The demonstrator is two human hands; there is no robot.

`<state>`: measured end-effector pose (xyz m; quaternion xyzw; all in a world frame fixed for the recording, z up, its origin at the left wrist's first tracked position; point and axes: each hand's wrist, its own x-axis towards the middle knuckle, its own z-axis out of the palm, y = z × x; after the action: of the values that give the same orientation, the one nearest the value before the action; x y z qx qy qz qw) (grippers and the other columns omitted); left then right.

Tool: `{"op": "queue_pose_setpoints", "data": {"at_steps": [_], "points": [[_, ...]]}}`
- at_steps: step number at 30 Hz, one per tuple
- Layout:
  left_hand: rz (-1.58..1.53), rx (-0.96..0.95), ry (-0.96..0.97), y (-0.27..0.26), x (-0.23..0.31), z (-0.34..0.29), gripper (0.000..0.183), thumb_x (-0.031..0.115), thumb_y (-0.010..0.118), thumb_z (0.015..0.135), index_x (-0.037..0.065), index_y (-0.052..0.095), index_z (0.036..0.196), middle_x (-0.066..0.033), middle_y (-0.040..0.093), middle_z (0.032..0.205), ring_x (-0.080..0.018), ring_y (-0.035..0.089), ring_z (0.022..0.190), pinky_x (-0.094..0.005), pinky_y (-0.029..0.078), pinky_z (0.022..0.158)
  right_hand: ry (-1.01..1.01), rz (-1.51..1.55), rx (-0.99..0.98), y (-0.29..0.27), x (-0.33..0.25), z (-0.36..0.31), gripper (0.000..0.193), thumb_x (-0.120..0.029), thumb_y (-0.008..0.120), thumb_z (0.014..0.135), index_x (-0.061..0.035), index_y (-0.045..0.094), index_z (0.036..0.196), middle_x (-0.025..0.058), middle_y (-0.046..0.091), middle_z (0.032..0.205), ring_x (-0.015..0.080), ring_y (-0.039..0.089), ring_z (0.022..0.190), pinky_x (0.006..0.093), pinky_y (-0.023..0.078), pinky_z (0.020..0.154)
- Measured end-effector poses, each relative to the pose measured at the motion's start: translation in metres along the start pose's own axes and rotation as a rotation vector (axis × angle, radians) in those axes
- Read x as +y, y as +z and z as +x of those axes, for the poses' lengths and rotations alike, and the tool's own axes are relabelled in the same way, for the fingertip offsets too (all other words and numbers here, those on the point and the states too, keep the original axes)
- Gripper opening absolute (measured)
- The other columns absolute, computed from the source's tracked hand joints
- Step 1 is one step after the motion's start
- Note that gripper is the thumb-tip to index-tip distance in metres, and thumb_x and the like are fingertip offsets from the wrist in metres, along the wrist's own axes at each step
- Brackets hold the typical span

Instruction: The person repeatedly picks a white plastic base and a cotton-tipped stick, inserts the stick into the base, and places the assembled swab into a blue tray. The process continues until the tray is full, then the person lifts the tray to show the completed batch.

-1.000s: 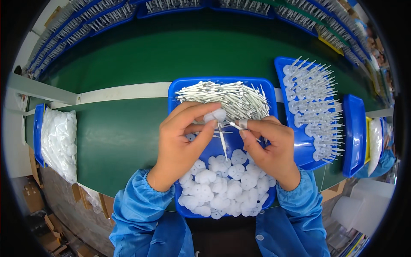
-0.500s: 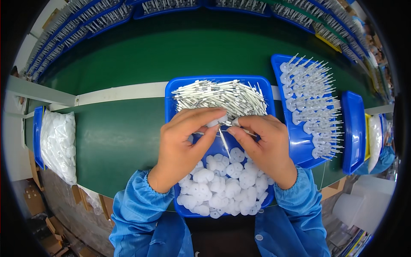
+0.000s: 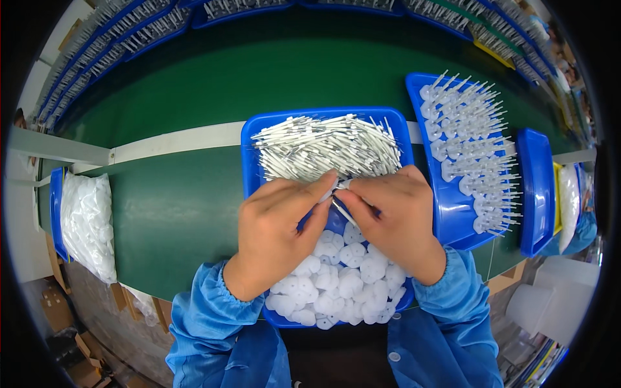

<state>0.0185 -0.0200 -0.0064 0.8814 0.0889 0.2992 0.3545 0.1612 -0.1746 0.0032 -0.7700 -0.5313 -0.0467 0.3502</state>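
My left hand (image 3: 275,220) is closed in a pinch on a white plastic disc (image 3: 328,192), mostly hidden by the fingers. Close against it, my right hand (image 3: 396,210) pinches a thin white rod (image 3: 343,212) that slants down from between the fingertips. Whether disc and rod are joined cannot be made out. Both hands hover over a blue tray (image 3: 248,152). Its far half holds a heap of thin white rods (image 3: 323,145) with dark tips; in its near half lie loose scalloped white discs (image 3: 349,284) with small holes.
At the right, a tilted blue tray (image 3: 456,220) carries rows of discs with rods standing in them (image 3: 466,149). Beyond it stands another blue tray (image 3: 535,194). A clear bag of white parts (image 3: 87,223) rests at the left. More filled blue trays (image 3: 155,39) line the green table's (image 3: 174,213) far side.
My hands have come together, the right moving left so its fingertips meet the left's. The rod now shows less below the fingers. The view has shifted slightly.
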Motion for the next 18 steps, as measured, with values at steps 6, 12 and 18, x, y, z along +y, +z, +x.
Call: {"op": "queue_pose_setpoints", "data": {"at_steps": [6,12,18], "points": [[-0.005,-0.029,-0.054,0.0,0.003,-0.002,0.041,-0.004,0.086,0.084,0.003,0.084,0.124,-0.0126,0.078,0.084,-0.0283,0.075,0.074,-0.0391,0.059,0.068,-0.065,-0.034,0.008,0.0,0.001,-0.001,0.01,-0.015,0.089,0.087,-0.0117,0.08,0.089,0.0014,0.073,0.069,0.0214,0.069,0.062,0.0383,0.045,0.069],[-0.046,-0.044,-0.117,0.002,0.005,-0.006,0.043,-0.001,0.089,0.084,0.002,0.083,0.126,-0.0137,0.079,0.085,-0.0276,0.075,0.075,-0.0383,0.059,0.067,-0.037,0.128,-0.01,0.004,0.009,-0.002,0.009,-0.014,0.089,0.088,-0.0112,0.081,0.089,0.0024,0.075,0.071,0.0223,0.07,0.061,0.0385,0.047,0.067],[-0.41,-0.005,-0.325,0.003,0.005,0.001,0.051,0.009,0.095,0.085,0.005,0.079,0.133,-0.0116,0.079,0.103,-0.0227,0.074,0.088,-0.0357,0.061,0.07,0.022,0.102,0.002,-0.006,0.005,-0.001,0.014,-0.013,0.091,0.085,-0.0098,0.082,0.095,0.0049,0.078,0.08,0.0224,0.073,0.067,0.0379,0.049,0.069]]}}
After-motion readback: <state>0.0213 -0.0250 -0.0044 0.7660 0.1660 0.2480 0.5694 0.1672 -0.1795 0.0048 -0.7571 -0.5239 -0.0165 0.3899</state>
